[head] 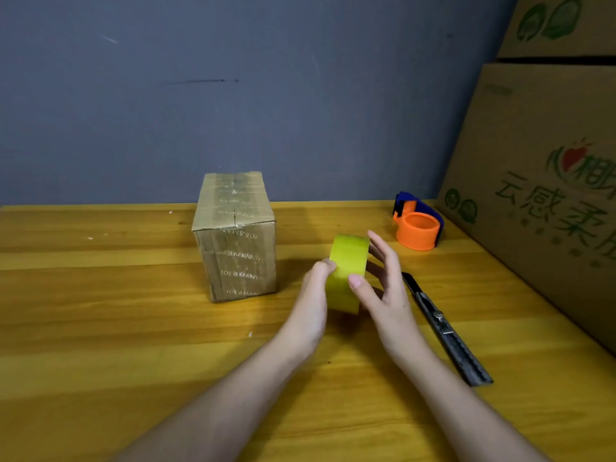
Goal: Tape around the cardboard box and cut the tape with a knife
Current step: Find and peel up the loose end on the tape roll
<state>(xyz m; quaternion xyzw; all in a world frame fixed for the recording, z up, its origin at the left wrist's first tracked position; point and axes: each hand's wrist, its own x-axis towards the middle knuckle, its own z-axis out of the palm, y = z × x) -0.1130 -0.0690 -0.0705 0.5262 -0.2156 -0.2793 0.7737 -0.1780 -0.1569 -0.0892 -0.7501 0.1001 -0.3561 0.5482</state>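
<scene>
A small cardboard box point(236, 238) stands upright on the wooden table point(100, 311), printed tape running over its top and front. To its right I hold a yellow-green tape roll point(346, 268) above the table. My left hand point(311, 305) grips the roll's left side. My right hand point(383, 285) holds its right side, thumb pressed on the outer face and fingers stretched behind. A dark utility knife point(445, 328) lies on the table just right of my right hand.
An orange and blue tape dispenser point(416, 225) sits at the back right of the table. Large printed cardboard cartons point(546, 181) are stacked along the right edge. A grey-blue wall point(266, 78) rises behind the table.
</scene>
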